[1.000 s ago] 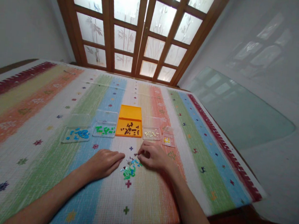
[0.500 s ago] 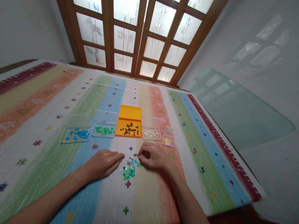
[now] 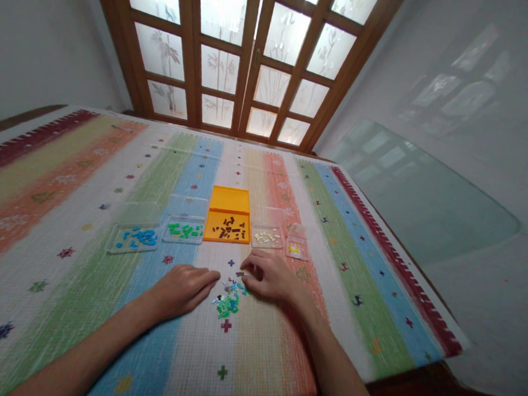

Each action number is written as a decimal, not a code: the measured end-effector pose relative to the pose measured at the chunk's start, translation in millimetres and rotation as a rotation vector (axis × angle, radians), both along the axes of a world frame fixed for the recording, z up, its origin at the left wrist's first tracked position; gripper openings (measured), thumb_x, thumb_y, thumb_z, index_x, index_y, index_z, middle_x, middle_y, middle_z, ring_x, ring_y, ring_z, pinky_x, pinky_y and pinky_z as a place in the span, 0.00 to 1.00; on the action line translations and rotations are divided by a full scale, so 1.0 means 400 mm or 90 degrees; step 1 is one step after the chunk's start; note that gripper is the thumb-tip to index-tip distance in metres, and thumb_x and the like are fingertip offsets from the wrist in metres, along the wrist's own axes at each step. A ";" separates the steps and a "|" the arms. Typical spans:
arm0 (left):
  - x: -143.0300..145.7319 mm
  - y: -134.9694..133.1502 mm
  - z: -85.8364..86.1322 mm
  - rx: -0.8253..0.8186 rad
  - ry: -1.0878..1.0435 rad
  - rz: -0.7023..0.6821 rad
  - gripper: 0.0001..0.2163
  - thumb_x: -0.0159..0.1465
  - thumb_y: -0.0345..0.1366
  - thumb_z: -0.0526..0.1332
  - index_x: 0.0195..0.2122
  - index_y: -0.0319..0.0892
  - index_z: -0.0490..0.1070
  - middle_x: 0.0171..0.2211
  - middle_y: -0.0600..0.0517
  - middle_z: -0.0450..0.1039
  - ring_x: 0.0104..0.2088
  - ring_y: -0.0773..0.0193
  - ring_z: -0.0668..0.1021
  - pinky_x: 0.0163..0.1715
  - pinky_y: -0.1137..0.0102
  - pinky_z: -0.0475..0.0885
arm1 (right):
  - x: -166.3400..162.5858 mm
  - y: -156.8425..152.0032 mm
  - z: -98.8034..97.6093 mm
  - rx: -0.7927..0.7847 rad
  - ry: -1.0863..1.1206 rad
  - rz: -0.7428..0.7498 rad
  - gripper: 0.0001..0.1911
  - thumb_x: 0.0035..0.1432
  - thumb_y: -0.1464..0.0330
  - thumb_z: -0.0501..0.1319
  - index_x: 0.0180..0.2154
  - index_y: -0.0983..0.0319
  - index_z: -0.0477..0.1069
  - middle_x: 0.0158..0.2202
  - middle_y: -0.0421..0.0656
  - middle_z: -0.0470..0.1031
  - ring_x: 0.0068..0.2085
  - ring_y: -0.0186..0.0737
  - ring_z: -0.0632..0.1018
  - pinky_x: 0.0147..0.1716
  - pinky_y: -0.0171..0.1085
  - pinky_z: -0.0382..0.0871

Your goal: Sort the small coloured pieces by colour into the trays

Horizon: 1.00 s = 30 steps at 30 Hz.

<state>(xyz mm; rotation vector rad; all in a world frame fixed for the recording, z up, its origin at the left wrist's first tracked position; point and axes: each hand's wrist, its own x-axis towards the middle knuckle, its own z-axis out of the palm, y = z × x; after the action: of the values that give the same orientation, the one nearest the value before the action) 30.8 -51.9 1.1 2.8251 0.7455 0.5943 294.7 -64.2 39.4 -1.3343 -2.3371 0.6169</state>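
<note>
Surface [image 3: 18, 121] lay under striped cloth [image 3: 79, 305]. Left hand [image 3: 185, 288] rested beside heap [image 3: 228, 306], fingers extended together, thumb hidden; could not tell whether it gripped anything. Right hand [image 3: 272, 276] curled opposite, thumb and forefinger about dark piece [image 3: 239, 274]; could not tell whether pinched. Orange case [image 3: 230, 199] stood open beyond hands, dark bits inside. Clear boxes flanked it: blue box [image 3: 121, 249] and green box [image 3: 181, 239] left, cream box [image 3: 266, 246] and yellow box [image 3: 296, 257] right. Heap, mostly green and blue, sat between hands. Dark piece lay at heap's far end.
</note>
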 end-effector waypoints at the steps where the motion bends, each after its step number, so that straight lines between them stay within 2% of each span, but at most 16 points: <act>1: 0.000 0.000 0.000 0.000 -0.002 0.000 0.12 0.74 0.32 0.48 0.44 0.41 0.71 0.30 0.50 0.79 0.27 0.61 0.81 0.29 0.69 0.72 | 0.000 0.000 0.001 -0.003 -0.001 0.003 0.09 0.55 0.74 0.65 0.40 0.64 0.78 0.32 0.41 0.75 0.31 0.34 0.72 0.31 0.33 0.62; 12: 0.003 -0.001 0.003 0.001 -0.004 0.000 0.12 0.74 0.32 0.48 0.44 0.42 0.71 0.30 0.50 0.79 0.27 0.61 0.81 0.29 0.69 0.71 | -0.002 0.003 -0.002 -0.033 0.017 0.034 0.04 0.62 0.72 0.64 0.39 0.63 0.79 0.37 0.43 0.76 0.35 0.35 0.75 0.35 0.33 0.66; 30: 0.002 -0.003 0.005 -0.024 -0.005 0.006 0.11 0.73 0.32 0.49 0.44 0.41 0.72 0.28 0.51 0.77 0.27 0.62 0.80 0.30 0.70 0.72 | -0.013 0.009 -0.023 0.022 0.000 0.050 0.04 0.56 0.76 0.63 0.34 0.63 0.74 0.32 0.40 0.74 0.30 0.34 0.72 0.31 0.32 0.62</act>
<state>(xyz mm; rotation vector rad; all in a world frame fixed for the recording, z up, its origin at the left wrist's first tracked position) 31.6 -53.1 3.3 2.7852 0.7611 0.5851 289.4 -60.5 30.3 -1.2325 -2.3980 0.5975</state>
